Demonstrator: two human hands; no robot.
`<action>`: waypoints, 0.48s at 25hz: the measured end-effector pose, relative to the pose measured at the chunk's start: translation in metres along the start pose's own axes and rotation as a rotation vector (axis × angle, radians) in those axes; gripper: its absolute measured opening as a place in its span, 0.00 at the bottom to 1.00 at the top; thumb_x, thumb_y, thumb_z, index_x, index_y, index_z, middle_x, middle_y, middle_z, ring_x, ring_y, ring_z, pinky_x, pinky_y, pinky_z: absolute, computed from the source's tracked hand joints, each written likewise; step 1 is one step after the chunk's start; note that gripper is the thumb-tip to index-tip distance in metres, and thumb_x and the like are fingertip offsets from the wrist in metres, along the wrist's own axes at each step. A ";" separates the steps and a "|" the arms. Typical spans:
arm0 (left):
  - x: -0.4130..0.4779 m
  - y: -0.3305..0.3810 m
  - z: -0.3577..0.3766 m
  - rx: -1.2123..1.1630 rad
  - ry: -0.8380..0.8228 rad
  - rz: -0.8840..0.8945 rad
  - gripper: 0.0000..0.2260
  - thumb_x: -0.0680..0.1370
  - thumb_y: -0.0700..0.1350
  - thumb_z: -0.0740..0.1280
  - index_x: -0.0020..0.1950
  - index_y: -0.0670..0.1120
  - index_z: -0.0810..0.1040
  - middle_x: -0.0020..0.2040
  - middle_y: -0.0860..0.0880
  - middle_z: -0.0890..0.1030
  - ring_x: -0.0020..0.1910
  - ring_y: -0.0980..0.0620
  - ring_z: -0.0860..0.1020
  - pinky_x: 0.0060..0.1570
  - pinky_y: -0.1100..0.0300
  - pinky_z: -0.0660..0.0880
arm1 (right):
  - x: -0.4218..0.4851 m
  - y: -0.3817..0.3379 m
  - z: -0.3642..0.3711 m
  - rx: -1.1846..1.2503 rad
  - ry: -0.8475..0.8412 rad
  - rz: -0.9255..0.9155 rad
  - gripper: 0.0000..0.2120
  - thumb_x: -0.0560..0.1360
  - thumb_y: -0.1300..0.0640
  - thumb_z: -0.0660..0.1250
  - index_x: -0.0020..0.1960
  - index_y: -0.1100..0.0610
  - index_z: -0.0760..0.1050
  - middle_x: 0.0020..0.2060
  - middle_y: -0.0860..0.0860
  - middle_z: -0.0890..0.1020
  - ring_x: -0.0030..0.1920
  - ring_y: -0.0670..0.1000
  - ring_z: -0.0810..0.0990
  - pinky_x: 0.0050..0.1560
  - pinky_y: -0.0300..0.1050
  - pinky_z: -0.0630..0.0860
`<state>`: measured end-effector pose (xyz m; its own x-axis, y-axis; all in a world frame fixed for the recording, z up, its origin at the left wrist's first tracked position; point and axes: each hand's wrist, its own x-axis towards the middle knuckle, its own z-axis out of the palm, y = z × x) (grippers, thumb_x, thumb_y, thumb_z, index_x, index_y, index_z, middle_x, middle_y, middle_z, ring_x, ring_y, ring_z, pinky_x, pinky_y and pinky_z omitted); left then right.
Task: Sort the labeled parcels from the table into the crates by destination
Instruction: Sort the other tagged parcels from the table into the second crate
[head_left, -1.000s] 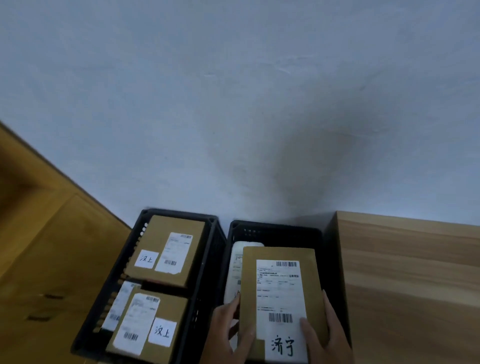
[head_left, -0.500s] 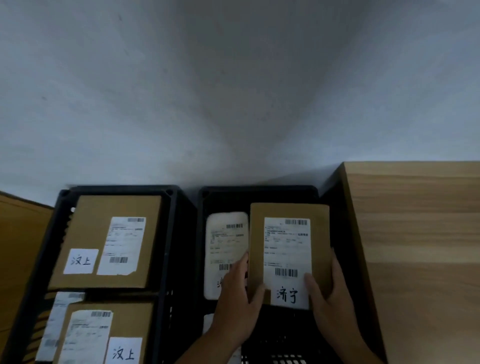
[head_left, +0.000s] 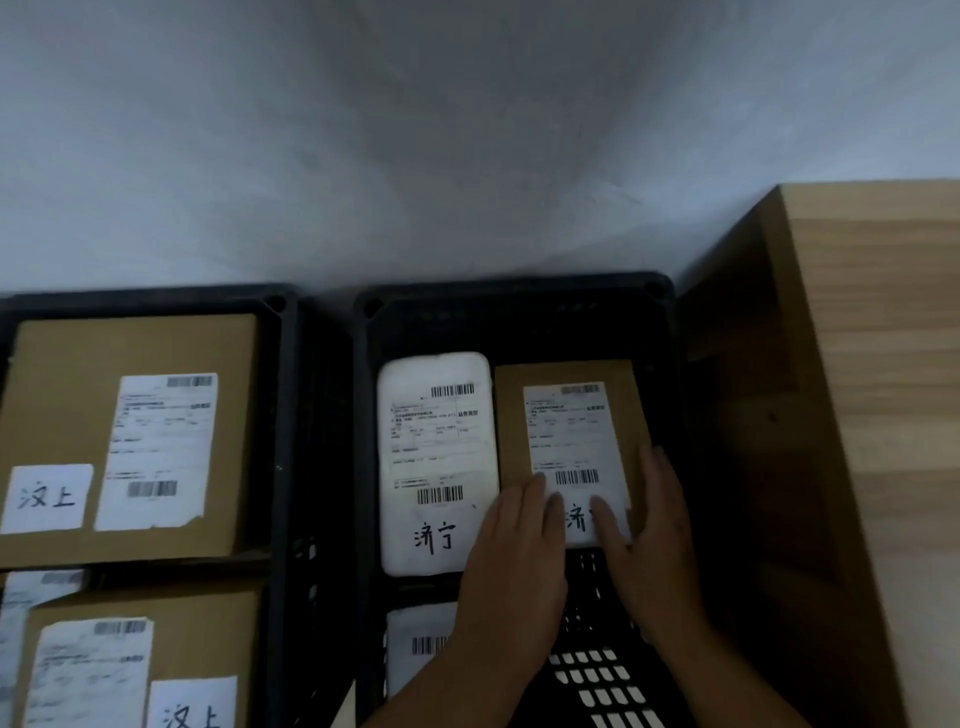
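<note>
Grey floor (head_left: 467, 156) fills upper frame. Two black crates on it, side by side: left crate (head_left: 283, 415) lower left, right crate (head_left: 519, 291) lower centre. Wooden table (head_left: 883, 415) at right edge.

Item 1, bare left hand (head_left: 511, 566): is showing uncovered from fingertips to wrist, fine detail blurring in dim light.
Item 2, bare left forearm (head_left: 441, 691): is running uncovered to the lower frame edge.
Item 3, bare right hand (head_left: 649, 551): is showing uncovered likewise.
Item 4, bare right forearm (head_left: 727, 675): is running uncovered off the lower edge.
</note>
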<state>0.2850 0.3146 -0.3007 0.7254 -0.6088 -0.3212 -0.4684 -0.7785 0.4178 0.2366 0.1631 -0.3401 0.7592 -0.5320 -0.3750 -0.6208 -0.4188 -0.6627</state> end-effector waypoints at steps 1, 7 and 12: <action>0.006 0.001 0.005 0.061 0.004 0.016 0.19 0.75 0.43 0.68 0.66 0.43 0.78 0.67 0.43 0.77 0.66 0.45 0.76 0.71 0.48 0.68 | 0.003 0.008 0.008 -0.062 -0.016 -0.048 0.41 0.77 0.47 0.70 0.82 0.42 0.49 0.81 0.45 0.53 0.79 0.51 0.58 0.75 0.60 0.65; 0.017 0.014 0.013 -0.016 0.138 0.011 0.13 0.76 0.43 0.64 0.59 0.43 0.79 0.55 0.46 0.79 0.58 0.46 0.75 0.71 0.48 0.63 | 0.006 0.070 0.052 -0.707 -0.204 -0.389 0.44 0.74 0.34 0.65 0.82 0.52 0.55 0.81 0.58 0.57 0.80 0.61 0.56 0.75 0.71 0.56; -0.026 0.008 -0.005 -0.173 0.214 0.071 0.08 0.78 0.44 0.66 0.56 0.47 0.81 0.58 0.51 0.78 0.61 0.52 0.74 0.70 0.52 0.65 | 0.019 0.079 0.075 -0.821 -0.182 -0.404 0.38 0.80 0.33 0.51 0.83 0.53 0.51 0.82 0.58 0.51 0.82 0.62 0.48 0.77 0.71 0.48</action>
<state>0.2652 0.3244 -0.2845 0.7924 -0.6005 -0.1073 -0.4418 -0.6863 0.5778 0.2171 0.1748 -0.4478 0.9234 -0.1383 -0.3581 -0.1941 -0.9730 -0.1249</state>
